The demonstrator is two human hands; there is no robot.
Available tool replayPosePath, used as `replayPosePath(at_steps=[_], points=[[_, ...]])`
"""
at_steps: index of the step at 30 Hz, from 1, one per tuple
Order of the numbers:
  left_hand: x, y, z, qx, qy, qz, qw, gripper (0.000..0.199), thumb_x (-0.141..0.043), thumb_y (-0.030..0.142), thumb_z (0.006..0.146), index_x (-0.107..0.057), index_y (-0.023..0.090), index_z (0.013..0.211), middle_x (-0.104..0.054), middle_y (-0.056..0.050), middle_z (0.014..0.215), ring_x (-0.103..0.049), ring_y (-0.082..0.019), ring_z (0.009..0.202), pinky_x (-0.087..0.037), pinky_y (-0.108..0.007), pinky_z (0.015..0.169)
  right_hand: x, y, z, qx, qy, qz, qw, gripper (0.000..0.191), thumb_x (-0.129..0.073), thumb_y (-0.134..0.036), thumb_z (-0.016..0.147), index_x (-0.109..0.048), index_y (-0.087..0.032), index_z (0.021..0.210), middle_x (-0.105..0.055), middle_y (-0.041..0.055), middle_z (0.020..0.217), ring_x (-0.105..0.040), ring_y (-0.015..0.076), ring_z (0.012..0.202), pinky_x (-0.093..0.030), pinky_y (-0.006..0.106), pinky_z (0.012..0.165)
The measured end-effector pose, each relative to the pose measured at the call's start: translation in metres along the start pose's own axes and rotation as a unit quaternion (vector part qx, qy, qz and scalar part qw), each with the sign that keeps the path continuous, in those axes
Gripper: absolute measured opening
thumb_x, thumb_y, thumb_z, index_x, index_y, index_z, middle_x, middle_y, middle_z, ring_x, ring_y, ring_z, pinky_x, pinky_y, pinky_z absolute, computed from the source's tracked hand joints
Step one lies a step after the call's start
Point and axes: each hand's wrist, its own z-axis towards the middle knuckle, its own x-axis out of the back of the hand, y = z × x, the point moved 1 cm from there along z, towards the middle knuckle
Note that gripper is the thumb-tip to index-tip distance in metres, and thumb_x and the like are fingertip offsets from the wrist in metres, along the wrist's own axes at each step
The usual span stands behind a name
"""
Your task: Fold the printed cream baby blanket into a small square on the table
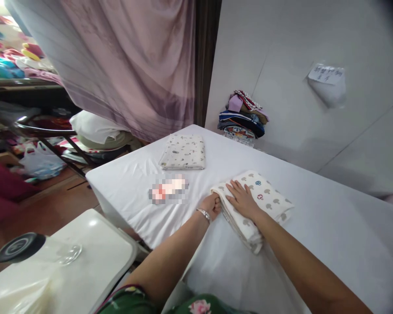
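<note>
Roughly mid-desk, toward the near side: mushroom-print cloth (pixel 271 196), folded in layers, lying flat on the white-covered desk (pixel 327 231). It sits askew to the wearer. Long axis runs slantwise, from a far-left corner at the left hand (pixel 212 206) down to a near-right corner beside the right forearm. Thick layered edge follows that same slant and faces the wearer's left; the opposite side points away and right, toward the wall (pixel 281 56). Print: grey mushrooms, plus one blue and one red figure.

Left grip: narrow, fingers curled on the cloth's far-left corner; patterned bracelet (pixel 204 214) at the wrist. Right hand (pixel 243 200): open, palm down on top of the cloth, fingers spread and pointing away and left, wrist crossing the near part.

Farther off and to the left, a second folded cloth (pixel 184 152), pale with a small dark print, lies flat near the far corner of the desk, apart from the first. Its long axis runs roughly left to right. Nearer than it, a pixelated item (pixel 168 189), reddish and pale, detail hidden.

Beyond the far edge, a stack of folded clothes (pixel 241 117) against the wall. Lower left: white side table (pixel 101 244) with a clear dark-lidded container (pixel 22 247).
</note>
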Motion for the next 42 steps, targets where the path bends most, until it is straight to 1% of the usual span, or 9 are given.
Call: replayPosePath(at_steps=[8,13,15,17,20,24,29,34,42], points=[[0.010,0.003,-0.008,-0.099,0.060,0.045,0.992,0.024,-0.048,0.021,0.079,-0.038,0.018,0.057,-0.030,0.009,0.042,-0.025,-0.002,0.033,-0.018,-0.015,0.035,-0.001,-0.002,-0.001,0.002,-0.010,0.010,1.000,0.058,-0.019,-0.054,0.089,-0.027,-0.026,0.139,-0.018,0.0037,0.147,-0.010,0.0208,0.135,-0.006,0.046,0.107],[0.005,0.025,-0.021,-0.254,0.124,0.114,0.952,0.005,-0.051,0.022,0.078,-0.052,0.019,0.081,-0.052,0.004,0.063,-0.049,-0.006,0.055,-0.037,-0.017,0.051,0.003,-0.008,0.000,0.000,-0.015,0.018,1.000,0.059,-0.021,-0.055,0.089,-0.026,-0.025,0.139,-0.017,0.0046,0.148,-0.009,0.0214,0.135,-0.005,0.047,0.107],[-0.007,0.030,-0.026,-0.391,0.098,0.240,0.883,0.018,-0.050,0.027,0.079,-0.055,0.021,0.096,-0.061,0.000,0.087,-0.057,-0.011,0.081,-0.043,-0.022,0.071,0.005,-0.010,0.001,0.003,-0.010,0.019,1.000,0.058,-0.022,-0.054,0.089,-0.025,-0.025,0.139,-0.017,0.0049,0.148,-0.009,0.0222,0.135,-0.005,0.048,0.106],[-0.020,0.025,-0.028,-0.516,0.040,0.425,0.742,0.031,-0.048,0.032,0.081,-0.054,0.021,0.109,-0.058,-0.005,0.112,-0.051,-0.018,0.106,-0.038,-0.032,0.092,0.008,-0.009,0.001,0.006,-0.010,0.017,1.000,0.055,-0.026,-0.049,0.090,-0.024,-0.026,0.140,-0.017,0.0053,0.148,-0.010,0.0227,0.135,-0.006,0.049,0.106],[-0.027,0.005,-0.019,-0.556,-0.008,0.632,0.540,0.044,-0.044,0.038,0.083,-0.048,0.018,0.122,-0.047,-0.011,0.130,-0.036,-0.027,0.124,-0.022,-0.045,0.104,0.012,0.003,-0.007,-0.017,-0.003,0.010,1.000,0.054,-0.032,-0.043,0.089,-0.024,-0.025,0.139,-0.014,0.0063,0.148,-0.008,0.0231,0.135,-0.006,0.050,0.106],[-0.019,-0.019,0.000,-0.528,0.005,0.733,0.429,0.053,-0.040,0.045,0.084,-0.047,0.012,0.125,-0.040,-0.014,0.136,-0.029,-0.030,0.128,-0.016,-0.049,0.106,0.012,0.032,-0.027,-0.141,0.018,0.050,0.989,0.056,-0.034,-0.051,0.087,-0.034,-0.023,0.135,-0.016,0.0069,0.148,-0.007,0.0239,0.136,0.000,0.050,0.106],[-0.017,-0.019,0.004,-0.512,0.012,0.757,0.405,0.054,-0.037,0.047,0.085,-0.045,0.014,0.127,-0.037,-0.012,0.138,-0.028,-0.029,0.129,-0.016,-0.048,0.106,0.025,0.060,-0.039,-0.200,0.109,0.224,0.947,0.043,-0.048,-0.047,0.082,-0.055,-0.026,0.118,-0.040,0.0002,0.138,-0.026,0.0215,0.131,-0.014,0.038,0.108],[-0.019,-0.014,-0.002,-0.492,-0.004,0.752,0.440,0.053,-0.037,0.048,0.085,-0.046,0.015,0.125,-0.038,-0.012,0.137,-0.028,-0.029,0.129,-0.019,-0.050,0.104,0.042,0.111,-0.079,-0.333,0.220,0.270,0.876,0.042,-0.033,-0.037,0.087,-0.055,-0.017,0.116,-0.054,0.0073,0.123,-0.047,0.0184,0.113,-0.037,0.032,0.095],[-0.041,-0.053,-0.066,-0.578,-0.168,0.691,0.399,0.042,-0.055,0.045,0.077,-0.056,0.020,0.111,-0.055,-0.010,0.119,-0.044,-0.026,0.114,-0.025,-0.048,0.100,0.025,0.152,-0.126,-0.446,0.195,0.393,0.780,0.031,-0.046,-0.036,0.082,-0.063,-0.012,0.089,-0.066,0.0099,0.088,-0.060,0.0109,0.063,-0.045,0.020,0.052]])
